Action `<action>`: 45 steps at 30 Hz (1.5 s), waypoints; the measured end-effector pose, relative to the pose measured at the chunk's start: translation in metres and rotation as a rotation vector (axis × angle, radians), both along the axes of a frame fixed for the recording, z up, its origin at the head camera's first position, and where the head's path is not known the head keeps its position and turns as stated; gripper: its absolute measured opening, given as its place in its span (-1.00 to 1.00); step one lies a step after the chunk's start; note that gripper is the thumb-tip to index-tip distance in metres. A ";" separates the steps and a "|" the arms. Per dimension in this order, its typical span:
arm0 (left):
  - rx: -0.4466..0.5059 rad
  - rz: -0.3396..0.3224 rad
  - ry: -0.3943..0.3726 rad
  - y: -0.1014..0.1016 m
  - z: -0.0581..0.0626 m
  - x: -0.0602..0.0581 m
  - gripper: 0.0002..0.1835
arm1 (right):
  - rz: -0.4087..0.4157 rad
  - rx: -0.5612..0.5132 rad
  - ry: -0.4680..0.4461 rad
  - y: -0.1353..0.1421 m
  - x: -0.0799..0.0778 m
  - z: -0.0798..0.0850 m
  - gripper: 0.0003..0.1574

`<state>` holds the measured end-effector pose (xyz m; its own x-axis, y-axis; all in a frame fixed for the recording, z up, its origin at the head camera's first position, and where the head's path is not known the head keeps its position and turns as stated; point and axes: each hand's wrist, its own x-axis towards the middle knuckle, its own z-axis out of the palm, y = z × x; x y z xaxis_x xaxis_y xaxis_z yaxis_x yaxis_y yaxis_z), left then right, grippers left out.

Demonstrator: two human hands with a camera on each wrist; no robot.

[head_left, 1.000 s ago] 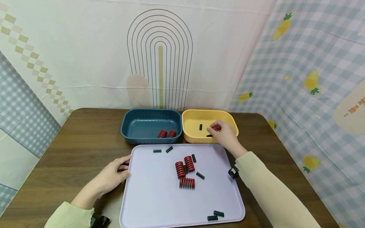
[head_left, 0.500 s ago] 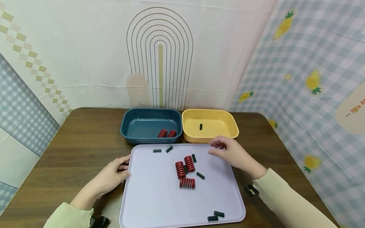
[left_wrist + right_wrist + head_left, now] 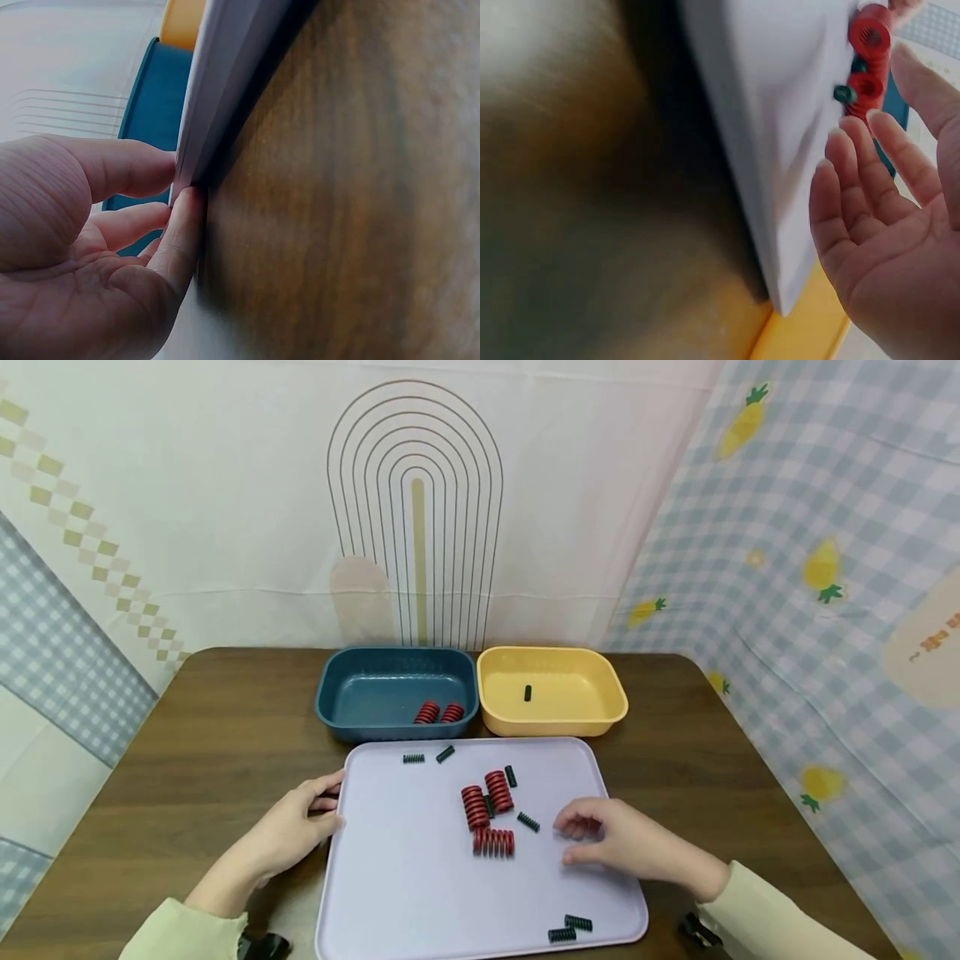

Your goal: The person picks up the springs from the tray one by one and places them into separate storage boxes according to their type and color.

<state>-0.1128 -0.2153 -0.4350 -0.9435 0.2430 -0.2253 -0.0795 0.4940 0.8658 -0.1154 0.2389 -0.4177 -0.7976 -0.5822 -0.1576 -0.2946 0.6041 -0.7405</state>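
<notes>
My left hand [image 3: 296, 827] holds the left edge of a pale lavender tray [image 3: 397, 877]; in the left wrist view its thumb and fingertips meet the rim [image 3: 196, 127]. My right hand [image 3: 626, 839] hovers over the tray's right side, fingers loosely bent and holding nothing. Left of it, a small dark green spring [image 3: 528, 822] lies near several thick red springs [image 3: 493, 842]. Two more green springs [image 3: 577, 923] lie at the near right. Others lie by the far edge and among the red ones. In the right wrist view, red springs [image 3: 869, 31] appear beyond my fingertips.
Behind the tray, a dark blue bin [image 3: 367, 735] holds two red springs [image 3: 427, 712]. Beside it stands a yellow bin [image 3: 551, 727] with a dark green spring [image 3: 527, 693] in view. All rest on a brown wooden table [image 3: 217, 718] before hanging cloth.
My right hand has let go of a dark piece at the yellow bin, then come back toward me over the tray's right side. My left hand has stayed at the tray edge.
</notes>
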 end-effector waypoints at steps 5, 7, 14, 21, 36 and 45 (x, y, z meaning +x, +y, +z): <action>0.002 0.002 0.007 -0.001 -0.002 0.000 -0.31 | 0.075 0.022 -0.081 0.007 0.012 -0.003 -0.61; 0.002 0.002 0.011 -0.001 -0.002 -0.001 -0.31 | 0.097 0.040 -0.102 0.009 0.014 -0.003 -0.62; -0.015 -0.006 0.013 -0.001 -0.001 -0.001 -0.31 | 0.208 0.075 -0.082 0.009 0.021 -0.004 -0.55; -0.027 -0.021 0.017 0.000 -0.001 -0.001 -0.29 | 0.280 0.072 -0.002 0.007 0.023 -0.006 -0.59; -0.033 -0.049 0.046 0.003 0.002 0.001 -0.29 | 0.305 0.093 0.048 0.006 0.026 -0.004 -0.79; -0.050 -0.044 0.032 0.003 0.004 0.002 -0.29 | 0.255 0.117 0.006 0.004 0.024 -0.002 -0.78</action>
